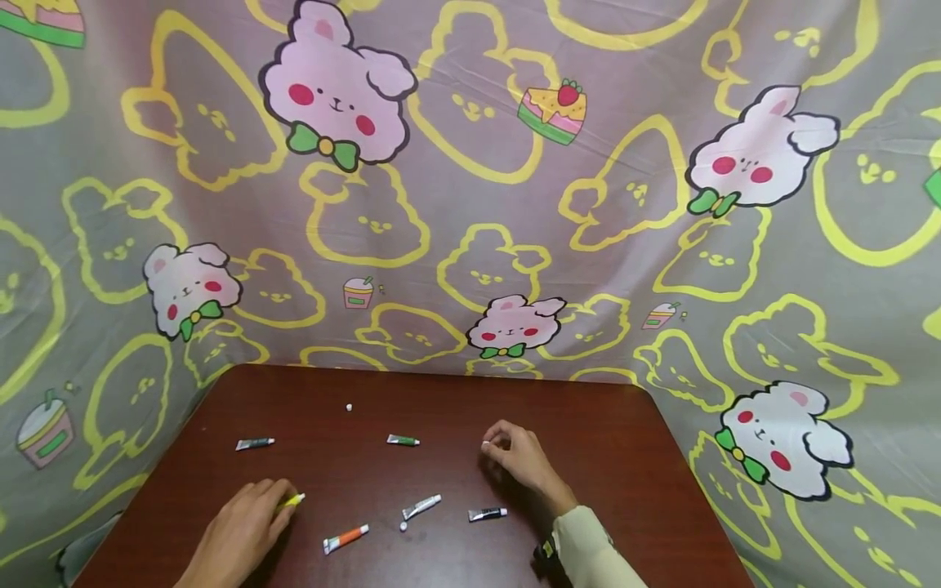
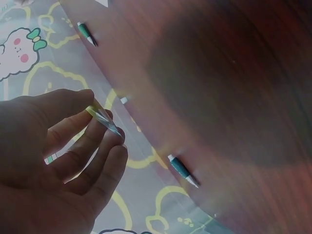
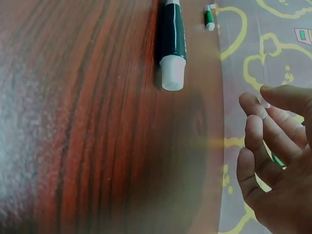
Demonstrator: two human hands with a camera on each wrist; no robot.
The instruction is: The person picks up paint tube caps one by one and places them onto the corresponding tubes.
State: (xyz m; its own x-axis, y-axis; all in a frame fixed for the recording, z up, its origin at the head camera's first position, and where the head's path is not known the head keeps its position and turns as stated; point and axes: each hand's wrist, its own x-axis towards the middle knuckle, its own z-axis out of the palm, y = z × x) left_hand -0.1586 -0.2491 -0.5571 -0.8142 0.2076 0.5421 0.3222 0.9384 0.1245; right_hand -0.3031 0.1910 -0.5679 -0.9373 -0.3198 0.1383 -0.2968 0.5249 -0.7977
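Between the thumb and fingers of my left hand (image 1: 246, 523) is a small yellow paint tube (image 1: 292, 501), its pale tip pointing right. The left wrist view shows the tube's flat silvery tail (image 2: 107, 121) near the fingertips. My right hand (image 1: 522, 459), raised at the table's right side, pinches a tiny white cap (image 1: 486, 443) between thumb and forefinger. Closest to that hand lies a black paint tube (image 1: 488, 514) with a white cap end. An orange tube (image 1: 345, 539) and a silver-white tube (image 1: 421, 506) lie between the hands, with a loose white cap (image 1: 403, 527) beside the silver-white one.
Farther back on the brown table (image 1: 456, 400) lie a green tube (image 1: 403, 440), a dark teal tube (image 1: 255, 443) and another loose white cap (image 1: 349, 407). A patterned cloth (image 1: 470, 196) hangs behind the table and along its sides.
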